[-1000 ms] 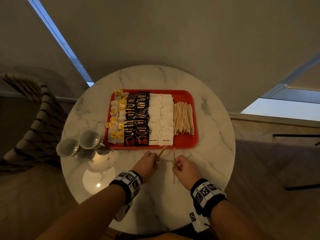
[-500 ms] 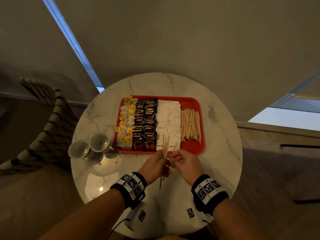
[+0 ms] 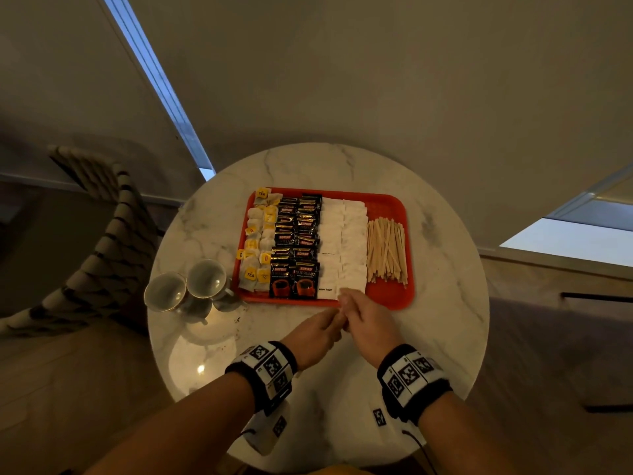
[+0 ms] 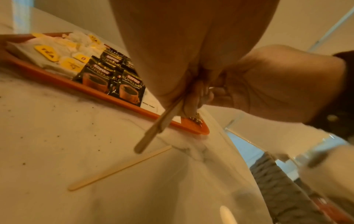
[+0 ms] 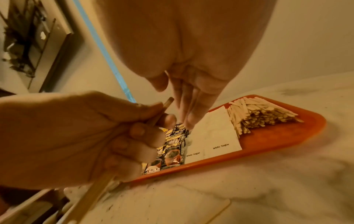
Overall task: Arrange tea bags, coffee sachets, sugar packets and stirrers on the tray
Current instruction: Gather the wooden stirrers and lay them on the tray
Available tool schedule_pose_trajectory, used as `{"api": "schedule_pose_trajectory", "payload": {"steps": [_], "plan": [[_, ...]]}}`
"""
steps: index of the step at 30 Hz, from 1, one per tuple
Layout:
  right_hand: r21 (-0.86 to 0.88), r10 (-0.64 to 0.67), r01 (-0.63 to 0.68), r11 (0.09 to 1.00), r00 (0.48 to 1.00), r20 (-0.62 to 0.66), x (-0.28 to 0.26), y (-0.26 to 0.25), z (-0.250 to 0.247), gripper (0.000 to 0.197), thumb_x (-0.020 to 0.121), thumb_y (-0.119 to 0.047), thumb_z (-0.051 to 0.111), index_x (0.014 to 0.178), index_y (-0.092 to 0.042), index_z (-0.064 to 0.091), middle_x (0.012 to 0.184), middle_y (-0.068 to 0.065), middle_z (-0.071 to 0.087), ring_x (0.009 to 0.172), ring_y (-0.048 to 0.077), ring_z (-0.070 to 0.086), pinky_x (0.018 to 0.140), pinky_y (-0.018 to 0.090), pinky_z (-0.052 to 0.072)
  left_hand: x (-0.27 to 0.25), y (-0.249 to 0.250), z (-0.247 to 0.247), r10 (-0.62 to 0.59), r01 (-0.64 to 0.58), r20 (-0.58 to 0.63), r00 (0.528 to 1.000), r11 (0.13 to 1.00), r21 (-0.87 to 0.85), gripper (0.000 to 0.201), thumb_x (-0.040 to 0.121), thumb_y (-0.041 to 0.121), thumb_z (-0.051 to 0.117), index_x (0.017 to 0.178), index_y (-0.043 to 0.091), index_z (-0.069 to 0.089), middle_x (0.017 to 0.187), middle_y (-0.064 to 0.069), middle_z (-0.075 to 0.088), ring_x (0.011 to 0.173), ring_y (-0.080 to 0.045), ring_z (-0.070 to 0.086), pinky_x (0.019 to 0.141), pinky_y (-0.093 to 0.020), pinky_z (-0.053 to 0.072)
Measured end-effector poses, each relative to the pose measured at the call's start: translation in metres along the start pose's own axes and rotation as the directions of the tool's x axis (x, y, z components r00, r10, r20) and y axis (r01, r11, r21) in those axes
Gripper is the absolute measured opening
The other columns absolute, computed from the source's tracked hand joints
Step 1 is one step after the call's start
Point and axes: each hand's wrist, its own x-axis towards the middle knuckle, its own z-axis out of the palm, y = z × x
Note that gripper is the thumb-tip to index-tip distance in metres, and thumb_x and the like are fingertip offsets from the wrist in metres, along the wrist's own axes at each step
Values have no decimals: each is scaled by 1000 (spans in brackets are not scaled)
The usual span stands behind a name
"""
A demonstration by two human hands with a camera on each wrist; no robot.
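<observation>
A red tray [image 3: 388, 299] on the round marble table holds rows of tea bags [image 3: 255, 248], black coffee sachets [image 3: 296, 241], white sugar packets [image 3: 342, 241] and a pile of wooden stirrers [image 3: 386, 250] at its right. Both hands meet at the tray's front edge. My left hand [image 3: 322, 329] grips a few stirrers [image 4: 151, 131] in curled fingers [image 5: 138, 131]; their ends stick out above and below the fist. My right hand [image 3: 359, 310] is beside it, fingers [image 5: 191, 103] straight, over the sugar packets, holding nothing that I can see. One loose stirrer [image 4: 118, 168] lies on the table under the hands.
Two empty cups [image 3: 166, 291] [image 3: 207, 279] stand left of the tray near the table edge. A woven chair [image 3: 102, 241] is off to the left. Bare marble [image 3: 445, 303] lies right of the tray and in front of the hands.
The hands, each holding a stirrer a second ago, have come together at the tray's front edge. The stirrers now sit in the left hand and the right fingers have straightened.
</observation>
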Motion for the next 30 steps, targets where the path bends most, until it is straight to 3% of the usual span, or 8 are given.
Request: {"api": "schedule_pose_trajectory", "payload": {"steps": [2,4,8,12,15,19,24,30], "plan": [[33,39,-37,999,997,-66,-1,1,0,28,106,-38,45,122,-25,63,108,-7,69,100,12,64,85,29,50,8,-3,-8,20,-42,-155,988,989,-145,41,107,50,31,106,19,57,83,4,53,66,-8,46,62,-26,42],[-68,27,-18,998,990,135,-5,8,2,22,103,-38,51,112,-27,68,100,-6,70,92,12,65,82,30,52,14,1,-19,0,-110,-298,955,929,-354,38,109,43,32,97,15,54,72,6,47,59,-9,40,57,-25,37],[-403,21,296,866,784,620,-22,-1,16,27,100,-37,55,109,-19,73,106,1,72,97,19,66,86,31,51,20,22,-36,-30,-261,-405,914,721,-642,34,111,32,31,91,15,51,64,8,41,57,-10,33,55,-26,33],[-407,-105,331,851,868,485,-12,-21,22,29,99,-38,55,115,-18,69,115,0,68,103,18,63,92,35,52,16,32,-19,-70,-226,-344,936,630,-743,32,111,32,33,89,15,50,63,5,39,55,-10,34,53,-24,33],[-405,-78,349,845,829,553,-2,-18,27,24,96,-33,56,100,-18,74,102,4,68,92,20,62,84,37,54,13,18,-10,-87,-219,-368,926,669,-710,32,111,32,33,89,15,48,63,5,38,54,-10,33,52,-23,33],[-497,-2,386,777,791,612,3,9,35,26,99,-35,55,117,-27,72,116,4,61,107,24,58,90,35,49,11,-8,-25,-162,-226,-477,864,722,-654,34,111,29,30,87,14,48,62,5,37,53,-9,31,53,-24,32],[-657,27,380,651,854,520,19,33,56,40,96,-11,55,135,-20,54,133,7,47,122,28,44,98,45,48,7,-28,-42,-255,-190,-493,831,703,-685,35,112,30,31,89,13,53,60,6,39,52,-9,33,53,-24,31],[-737,73,349,578,878,473,21,45,61,38,95,2,45,132,-8,49,130,15,54,120,31,51,95,43,47,3,-39,-48,-347,-116,-406,846,622,-774,27,108,16,37,96,7,61,63,1,42,53,-10,39,54,-25,34]]}}
